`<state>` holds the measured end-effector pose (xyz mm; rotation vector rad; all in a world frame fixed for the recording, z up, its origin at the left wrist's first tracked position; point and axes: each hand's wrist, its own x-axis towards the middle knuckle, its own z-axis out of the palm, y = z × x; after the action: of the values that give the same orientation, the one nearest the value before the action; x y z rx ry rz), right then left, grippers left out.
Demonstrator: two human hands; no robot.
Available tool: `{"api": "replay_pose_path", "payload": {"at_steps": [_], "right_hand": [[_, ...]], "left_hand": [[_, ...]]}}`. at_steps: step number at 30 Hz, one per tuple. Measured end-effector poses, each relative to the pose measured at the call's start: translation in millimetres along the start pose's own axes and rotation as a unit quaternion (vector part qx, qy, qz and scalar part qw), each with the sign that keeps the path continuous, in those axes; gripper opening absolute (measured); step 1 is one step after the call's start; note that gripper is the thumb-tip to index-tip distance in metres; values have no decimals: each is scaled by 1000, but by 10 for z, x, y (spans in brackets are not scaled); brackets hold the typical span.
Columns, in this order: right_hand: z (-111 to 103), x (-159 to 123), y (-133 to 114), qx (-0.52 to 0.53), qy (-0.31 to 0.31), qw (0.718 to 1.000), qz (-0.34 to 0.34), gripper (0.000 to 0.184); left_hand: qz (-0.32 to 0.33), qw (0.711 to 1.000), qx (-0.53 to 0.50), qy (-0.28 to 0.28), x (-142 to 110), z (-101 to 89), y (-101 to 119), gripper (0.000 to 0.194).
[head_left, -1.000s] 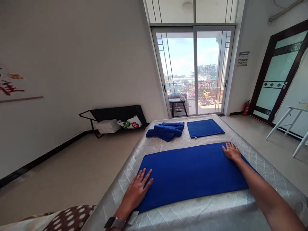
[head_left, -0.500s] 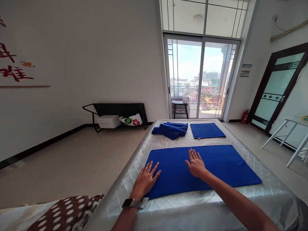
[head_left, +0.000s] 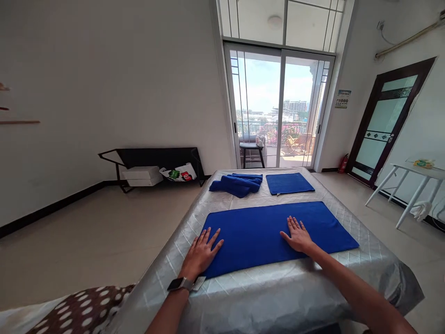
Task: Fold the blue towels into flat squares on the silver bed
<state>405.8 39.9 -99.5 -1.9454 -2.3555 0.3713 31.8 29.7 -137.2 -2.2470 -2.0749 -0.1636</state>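
Note:
A blue towel (head_left: 250,232) lies spread flat on a bed-like surface with a silvery quilted cover (head_left: 243,287). My left hand (head_left: 200,253) rests open on the towel's left edge, fingers spread. A watch is on that wrist, and a small white tag (head_left: 199,283) shows beside it at the towel's near left corner. Flat on the towel, right of its middle, my right hand (head_left: 297,234) has its fingers stretched out. Farther back lie a smaller folded blue towel (head_left: 290,183) and, to its left, a loosely bunched pile of blue cloths (head_left: 238,184).
A black rack (head_left: 156,157) with white boxes (head_left: 142,176) and a printed bag (head_left: 179,173) stands by the left wall. Brown dotted fabric (head_left: 81,311) is at lower left. On the right is a white table (head_left: 417,170); sliding glass doors (head_left: 280,109) stand behind.
My right hand has slid rightward across the towel. My left hand stays at the towel's left edge. The whole view has turned slightly to the right.

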Motion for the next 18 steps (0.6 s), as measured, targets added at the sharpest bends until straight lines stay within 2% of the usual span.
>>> {"api": "replay_pose_path", "payload": {"at_steps": [6,9,11,13,18], "right_hand": [[-246,-231,1508,-30,36,986,160,87],[-302,-325,1970,-33,63,976,204,85],[-307,-357,2091,-33,70,974,213,85],[-295,-365,2108,-36,73,973,215,84],[-237,-343,2082,-46,81,974,208,82]], "left_hand": [[13,1000,-3,18,51,190,-137,64],[45,999,5,26,75,295,-245,63],[65,997,7,35,84,346,-305,61],[80,996,10,35,82,372,-345,59],[91,995,21,-24,56,368,-430,55]]}}
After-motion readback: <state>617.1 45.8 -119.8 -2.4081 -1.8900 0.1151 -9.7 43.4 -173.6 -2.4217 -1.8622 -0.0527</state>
